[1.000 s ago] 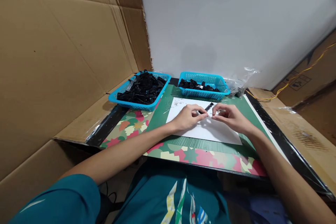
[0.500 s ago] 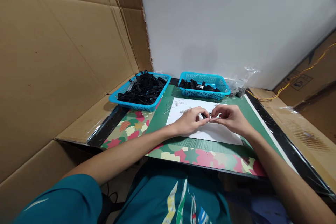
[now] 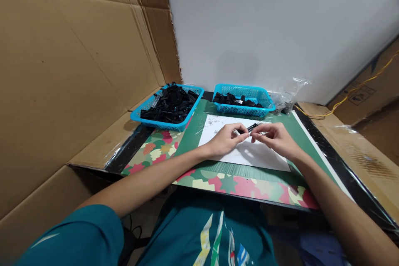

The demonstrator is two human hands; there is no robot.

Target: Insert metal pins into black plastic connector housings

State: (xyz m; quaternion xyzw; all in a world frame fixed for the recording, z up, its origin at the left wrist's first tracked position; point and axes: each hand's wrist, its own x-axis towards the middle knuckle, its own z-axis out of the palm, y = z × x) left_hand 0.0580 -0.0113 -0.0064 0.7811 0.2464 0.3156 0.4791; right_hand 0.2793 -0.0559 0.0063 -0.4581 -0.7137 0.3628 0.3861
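Over the white sheet [image 3: 249,156], my left hand [image 3: 227,138] pinches a small, slim black part [image 3: 252,127] between thumb and fingers. The part points up and to the right; its exact kind is too small to make out. My right hand [image 3: 274,138] is close beside it, thumb and fingertips together near the part's lower end. Whatever the right fingertips hold, if anything, is hidden or too small to name. Tiny thin pieces [image 3: 213,121] lie scattered on the sheet's upper left, partly behind my left hand.
A blue basket [image 3: 166,126] heaped with black parts stands at the back left. A second blue basket [image 3: 243,111] with fewer black parts is behind the sheet. Beside it sits a clear plastic bag [image 3: 285,102]. Cardboard [image 3: 77,70] walls the left; a yellow cable [image 3: 339,106] runs along the right.
The black part has swung up and now shows more of its length between my hands. My right fingertips have shifted slightly; both hands stay over the sheet.
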